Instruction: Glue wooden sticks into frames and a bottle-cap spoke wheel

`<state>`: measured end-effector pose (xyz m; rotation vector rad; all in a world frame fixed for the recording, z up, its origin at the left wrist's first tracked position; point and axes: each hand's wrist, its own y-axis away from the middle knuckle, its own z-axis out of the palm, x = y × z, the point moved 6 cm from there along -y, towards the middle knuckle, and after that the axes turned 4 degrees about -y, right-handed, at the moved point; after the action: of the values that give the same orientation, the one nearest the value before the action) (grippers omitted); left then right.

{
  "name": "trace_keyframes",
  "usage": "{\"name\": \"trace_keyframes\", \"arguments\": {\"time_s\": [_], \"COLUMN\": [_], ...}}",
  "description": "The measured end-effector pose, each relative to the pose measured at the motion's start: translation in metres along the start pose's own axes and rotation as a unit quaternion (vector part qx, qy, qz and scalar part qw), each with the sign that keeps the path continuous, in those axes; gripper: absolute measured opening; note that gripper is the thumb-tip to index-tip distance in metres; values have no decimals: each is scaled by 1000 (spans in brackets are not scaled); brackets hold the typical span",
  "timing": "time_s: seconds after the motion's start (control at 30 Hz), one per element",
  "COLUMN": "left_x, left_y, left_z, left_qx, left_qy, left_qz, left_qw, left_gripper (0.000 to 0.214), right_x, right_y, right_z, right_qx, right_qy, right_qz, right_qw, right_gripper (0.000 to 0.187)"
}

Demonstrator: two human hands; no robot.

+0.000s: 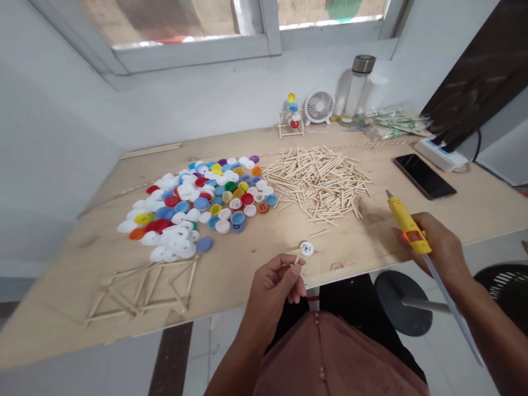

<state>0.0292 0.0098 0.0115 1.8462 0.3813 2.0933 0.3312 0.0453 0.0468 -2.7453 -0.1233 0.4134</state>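
Observation:
My left hand (277, 286) is pinched on a short wooden stick (297, 259) near the table's front edge. Right beside its fingertips is a white bottle cap (306, 248) with dark marks; whether stick and cap are joined I cannot tell. In my right hand (439, 247) is a yellow glue gun (406, 223), its nozzle pointing up and away to the left. A long translucent glue stick (454, 313) runs out of the gun's back end over my right forearm. One loose wooden stick (318, 234) lies just beyond the cap.
Colourful bottle caps (201, 203) spread across the left-middle, beside a heap of short sticks (322, 176). A stick frame (144, 300) lies front left. Behind stand a small cap-and-stick model (292, 118), a fan (319, 106) and a bottle (355, 91). A phone (424, 175) and power strip (441, 154) lie right.

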Motion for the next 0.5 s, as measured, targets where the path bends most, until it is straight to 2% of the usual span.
{"name": "trace_keyframes", "arguments": {"time_s": [0.2,0.3,0.4,0.47,0.5], "left_x": [-2,7,42,74,87], "left_y": [1,-4,-7,-1,3], "left_z": [0,-11,-46,-81,-96], "left_qx": [-9,3,85,185,223], "left_qy": [15,27,57,101,123], "left_qz": [8,31,106,179,202], "left_qw": [1000,999,989,961,946], "left_gripper": [28,24,15,4,7], "right_x": [28,36,42,46,48], "right_y": [-20,-27,-30,-32,-33], "right_z": [15,19,20,19,19], "right_qx": [-114,-150,-162,-160,-160], "right_qy": [62,52,40,38,39], "right_qz": [3,21,36,46,48], "right_qw": [992,987,985,985,985], "right_gripper": [25,29,36,39,40]}}
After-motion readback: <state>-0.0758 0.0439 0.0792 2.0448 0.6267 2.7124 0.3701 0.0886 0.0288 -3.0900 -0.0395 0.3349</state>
